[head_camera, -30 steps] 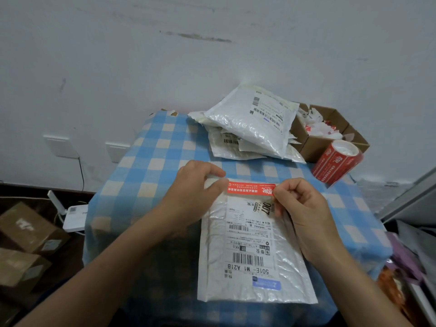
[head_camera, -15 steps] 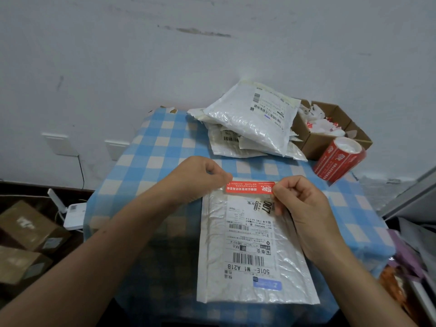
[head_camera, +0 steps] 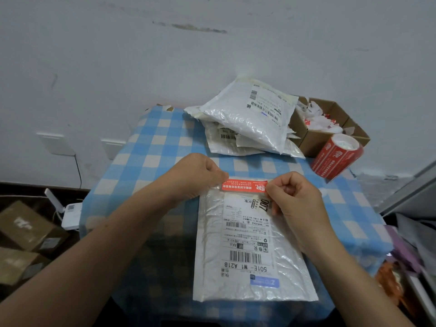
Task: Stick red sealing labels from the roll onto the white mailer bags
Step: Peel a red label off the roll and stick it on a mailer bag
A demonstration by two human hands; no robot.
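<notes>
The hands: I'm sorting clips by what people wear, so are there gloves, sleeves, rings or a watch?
The left hand and right hand are both bare: no gloves, and no rings that I can see. The forearms are bare too, with no sleeve, watch or bracelet in view.

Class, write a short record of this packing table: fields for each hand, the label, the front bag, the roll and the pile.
Bag: white, flat on the table, shipping slip up
Label: red, across the bag's top edge
Left hand: pinches the label's left end
Right hand: pinches the label's right end
Roll: red, far right, beside the box
Pile: more white bags, at the back
</notes>
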